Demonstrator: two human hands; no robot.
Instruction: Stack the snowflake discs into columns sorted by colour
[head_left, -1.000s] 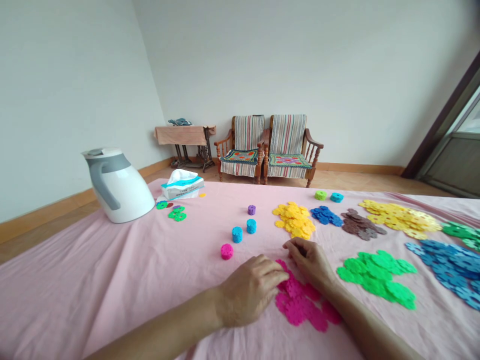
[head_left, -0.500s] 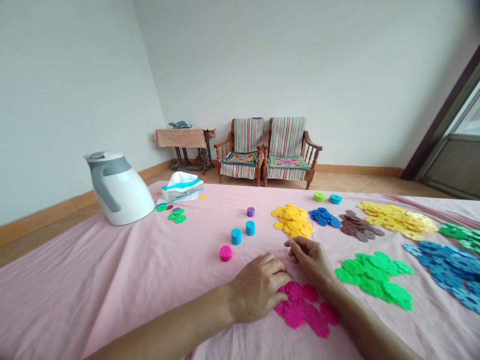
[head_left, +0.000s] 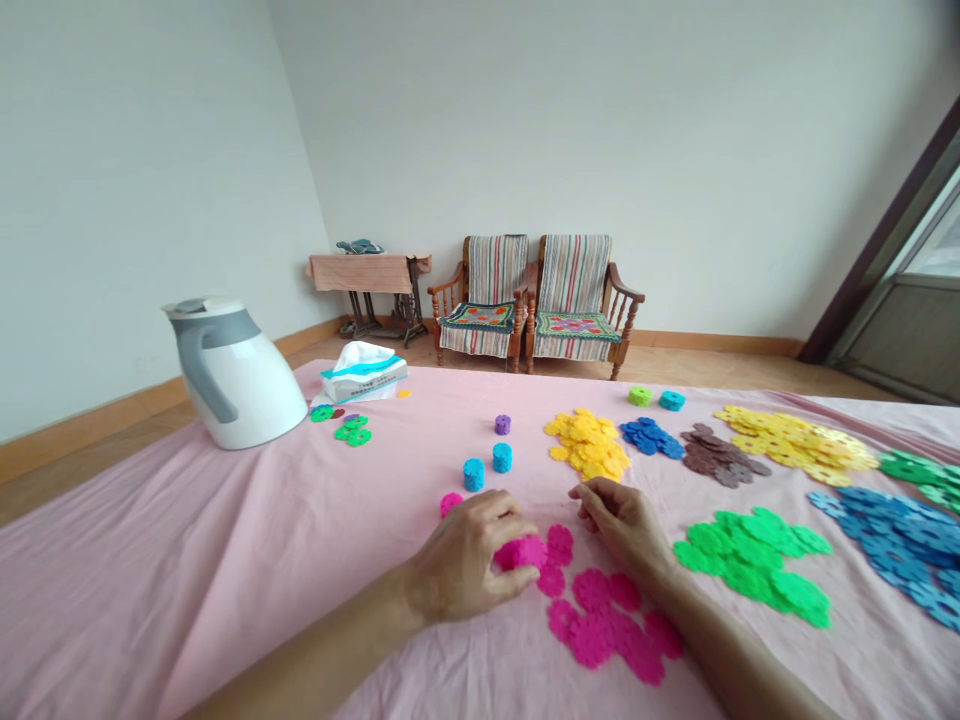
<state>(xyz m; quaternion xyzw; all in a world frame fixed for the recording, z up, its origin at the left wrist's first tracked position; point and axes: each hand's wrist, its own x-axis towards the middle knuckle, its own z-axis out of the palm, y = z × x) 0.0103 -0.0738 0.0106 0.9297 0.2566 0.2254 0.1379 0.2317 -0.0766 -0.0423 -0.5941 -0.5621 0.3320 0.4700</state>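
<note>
jug (head_left: 259, 385) near tissue box (head_left: 367, 381)

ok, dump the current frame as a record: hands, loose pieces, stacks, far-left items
left hand: holds pink discs between thumb and fingers
right hand: fingers curled, near yellow pile; contents not visible
loose pieces: pink pile between the forearms
stacks: two blue stacks, one purple stack; pink stack partly hidden by left hand
far left: white-grey jug, tissue box

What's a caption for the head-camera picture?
Left hand holds pink flower discs; right hand is near the yellow pile.
</note>
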